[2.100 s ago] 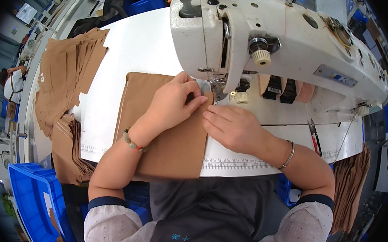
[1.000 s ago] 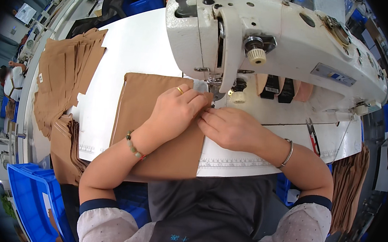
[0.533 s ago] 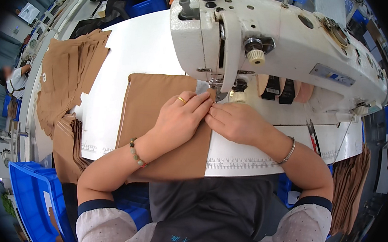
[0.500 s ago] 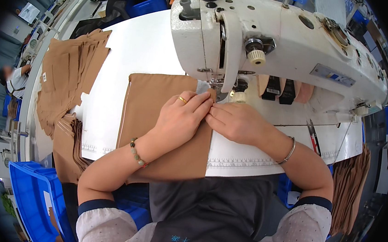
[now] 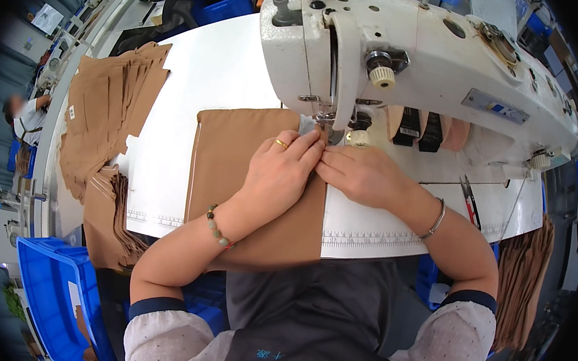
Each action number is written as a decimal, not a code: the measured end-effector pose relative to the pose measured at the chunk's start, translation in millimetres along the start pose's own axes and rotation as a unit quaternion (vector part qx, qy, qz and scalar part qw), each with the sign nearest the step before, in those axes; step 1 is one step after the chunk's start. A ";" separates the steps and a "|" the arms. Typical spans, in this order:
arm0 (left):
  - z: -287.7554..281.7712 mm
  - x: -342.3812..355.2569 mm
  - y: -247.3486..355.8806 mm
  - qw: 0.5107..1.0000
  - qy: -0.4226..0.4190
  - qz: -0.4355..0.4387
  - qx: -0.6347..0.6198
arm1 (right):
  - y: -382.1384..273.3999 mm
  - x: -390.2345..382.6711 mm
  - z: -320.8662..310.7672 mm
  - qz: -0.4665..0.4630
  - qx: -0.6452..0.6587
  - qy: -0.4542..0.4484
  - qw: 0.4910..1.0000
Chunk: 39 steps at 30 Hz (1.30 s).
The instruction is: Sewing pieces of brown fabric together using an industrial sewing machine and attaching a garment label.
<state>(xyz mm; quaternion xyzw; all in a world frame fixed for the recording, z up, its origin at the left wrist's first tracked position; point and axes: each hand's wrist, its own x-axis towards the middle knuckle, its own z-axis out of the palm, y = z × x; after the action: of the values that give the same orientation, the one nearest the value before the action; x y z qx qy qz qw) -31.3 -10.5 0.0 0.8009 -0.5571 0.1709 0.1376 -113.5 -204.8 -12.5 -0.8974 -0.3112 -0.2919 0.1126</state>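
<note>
A brown fabric panel (image 5: 226, 154) lies on the white table under the needle area of a white sewing machine (image 5: 417, 54); its near end hangs over the table's front edge. My left hand (image 5: 281, 176) rests flat on the panel, fingers stretched toward the presser foot (image 5: 324, 120). Close beside it, my right hand (image 5: 362, 174) has its fingers bent and pinched at the panel's right edge. The two hands' fingertips nearly meet just in front of the foot. A small pale piece (image 5: 305, 123) shows at the panel's far right corner. My fingers partly hide the seam.
Stacked brown fabric pieces (image 5: 113, 103) lie at the left, with another folded bundle (image 5: 110, 223) nearer. Red-and-black thread snips (image 5: 470, 202) lie right of my right hand. Brown pieces (image 5: 520, 290) hang at the far right. A blue bin (image 5: 53, 284) stands lower left. Another person (image 5: 27, 120) sits far left.
The whole view has shifted slightly to the right. The panel and both hands have moved a little rightward relative to the machine, and the hands keep nearly the same pose.
</note>
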 end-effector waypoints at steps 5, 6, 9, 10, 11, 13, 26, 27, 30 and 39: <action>-1.8 -2.1 2.5 1.000 -0.010 -0.006 -0.013 | -4.3 0.9 -4.0 0.010 0.029 -0.008 1.000; -3.9 -3.4 3.6 0.999 -0.017 -0.014 -0.024 | -6.9 2.1 -5.8 0.003 0.030 -0.012 0.999; -19.7 -19.1 16.3 0.999 -0.033 -0.031 -0.025 | -28.3 3.6 -12.0 0.025 -0.008 -0.026 0.999; -27.3 -27.8 23.6 0.994 -0.047 -0.054 -0.080 | -41.3 2.0 -14.6 0.060 -0.043 -0.038 0.997; -36.4 -39.1 32.9 0.995 -0.034 -0.053 -0.078 | -54.1 -0.4 -17.7 0.058 -0.045 -0.037 0.997; -55.7 -67.4 55.5 0.975 -0.081 -0.099 -0.183 | -82.6 -7.7 -23.5 0.119 -0.049 -0.045 0.991; -42.7 -148.8 103.6 0.991 0.057 -0.081 -0.092 | -197.8 -78.4 1.8 0.522 0.231 0.057 0.819; -45.5 -149.4 105.0 0.992 0.051 -0.078 -0.082 | -198.1 -81.9 8.5 0.577 0.260 0.050 0.773; -52.8 -148.4 110.2 0.994 0.085 -0.047 -0.057 | -197.1 -77.6 34.5 0.530 0.433 0.218 0.696; -46.9 -160.6 111.1 0.995 0.062 0.023 -0.079 | -215.0 -89.3 -3.2 0.565 0.572 0.026 0.594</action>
<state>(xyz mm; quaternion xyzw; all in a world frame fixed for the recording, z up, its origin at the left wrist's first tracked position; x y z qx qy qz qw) -192.8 106.6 -23.0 0.7620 -0.5778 0.1792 0.2310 -305.9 -82.1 -58.6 -0.6367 0.1587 0.0450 0.7533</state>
